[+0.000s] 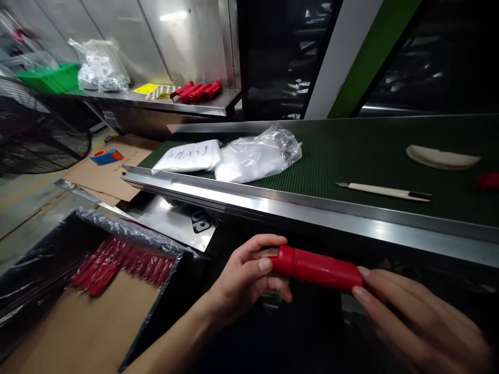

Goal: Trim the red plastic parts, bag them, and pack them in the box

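Note:
A red plastic tube-shaped part point(319, 267) is held between my two hands in front of the conveyor, lying nearly level and tipped slightly down to the right. My left hand point(249, 275) grips its narrower left end between thumb and fingers, the lower fingers loosely curled. At the other end, my right hand point(413, 311) pinches the rim with thumb and fingertips. Beyond them on the green belt lies a craft knife point(385, 191) with a pale handle. Behind the knife rests a beige curved piece point(442, 157).
The conveyor's metal rail point(312, 205) runs across in front of me. On its belt lie plastic bags point(257, 153). At lower left, a black lined box point(163, 296) contains bagged red parts point(101, 267). Several red parts point(198, 91) sit on a metal shelf. A fan point(35, 124) stands left.

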### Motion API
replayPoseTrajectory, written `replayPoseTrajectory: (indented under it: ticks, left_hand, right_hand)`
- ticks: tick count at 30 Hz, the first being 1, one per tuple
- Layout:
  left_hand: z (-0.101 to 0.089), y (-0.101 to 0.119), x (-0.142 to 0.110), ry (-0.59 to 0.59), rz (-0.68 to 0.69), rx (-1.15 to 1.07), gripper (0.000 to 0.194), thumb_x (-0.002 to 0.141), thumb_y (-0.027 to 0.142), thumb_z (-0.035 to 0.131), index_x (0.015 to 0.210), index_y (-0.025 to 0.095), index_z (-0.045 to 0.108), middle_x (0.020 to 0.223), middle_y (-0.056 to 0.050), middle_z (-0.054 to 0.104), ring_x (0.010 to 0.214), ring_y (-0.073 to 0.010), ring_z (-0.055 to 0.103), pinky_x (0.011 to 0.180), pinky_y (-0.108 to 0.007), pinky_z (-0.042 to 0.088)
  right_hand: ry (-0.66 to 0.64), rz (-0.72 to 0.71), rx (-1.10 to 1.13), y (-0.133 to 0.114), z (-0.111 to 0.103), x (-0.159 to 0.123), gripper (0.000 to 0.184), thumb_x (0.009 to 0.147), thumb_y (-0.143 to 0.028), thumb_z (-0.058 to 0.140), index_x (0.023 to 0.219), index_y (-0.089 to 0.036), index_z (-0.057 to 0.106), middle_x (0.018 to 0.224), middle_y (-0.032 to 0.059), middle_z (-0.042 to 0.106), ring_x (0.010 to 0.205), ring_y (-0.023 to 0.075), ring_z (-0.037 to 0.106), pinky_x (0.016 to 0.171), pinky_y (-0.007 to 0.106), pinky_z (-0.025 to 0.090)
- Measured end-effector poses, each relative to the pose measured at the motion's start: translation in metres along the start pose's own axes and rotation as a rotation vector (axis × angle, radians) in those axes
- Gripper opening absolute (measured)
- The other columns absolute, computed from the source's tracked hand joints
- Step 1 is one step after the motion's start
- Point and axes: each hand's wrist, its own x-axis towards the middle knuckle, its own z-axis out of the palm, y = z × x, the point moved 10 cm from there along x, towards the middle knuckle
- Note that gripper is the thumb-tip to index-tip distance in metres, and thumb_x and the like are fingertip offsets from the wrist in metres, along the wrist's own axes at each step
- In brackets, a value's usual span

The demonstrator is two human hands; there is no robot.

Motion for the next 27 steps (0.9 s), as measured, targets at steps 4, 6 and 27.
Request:
replayPoseTrajectory:
  ticks: [4,6,27]
  left_hand:
    - [-0.011,0.006,-0.012,0.006,-0.003,0.001,0.032,0.084,0.02,0.064,0.116,0.02,0.06,0.115,-0.013,0.067,0.087,-0.0205,0.068,0.069,-0.029,0.057]
    - [-0.013,0.009,-0.016,0.007,0.009,-0.006,0.031,0.083,0.019,0.064,0.114,0.02,0.059,0.12,-0.014,0.067,0.093,-0.0216,0.068,0.071,-0.029,0.057]
    - [-0.016,0.0,-0.01,0.075,-0.132,0.597,0.065,0.083,0.027,0.071,0.139,0.028,0.038,0.117,-0.009,0.058,0.1,-0.02,0.061,0.085,-0.032,0.049]
  right_hand:
    - [-0.09,-0.135,0.029,-0.014,0.019,0.005,0.039,0.081,-0.001,0.066,0.117,-0.011,0.061,0.124,0.0151,0.061,0.122,0.0268,0.055,0.089,0.036,0.055]
    - [-0.071,-0.095,0.045,-0.013,0.023,0.011,0.04,0.08,0.0,0.066,0.118,-0.012,0.059,0.12,0.0143,0.06,0.122,0.0249,0.056,0.089,0.034,0.056]
    - [-0.376,0.596,0.61,0.045,0.079,0.067,0.026,0.09,-0.043,0.06,0.111,-0.03,0.068,0.096,-0.0009,0.074,0.071,0.0129,0.071,0.041,0.012,0.047]
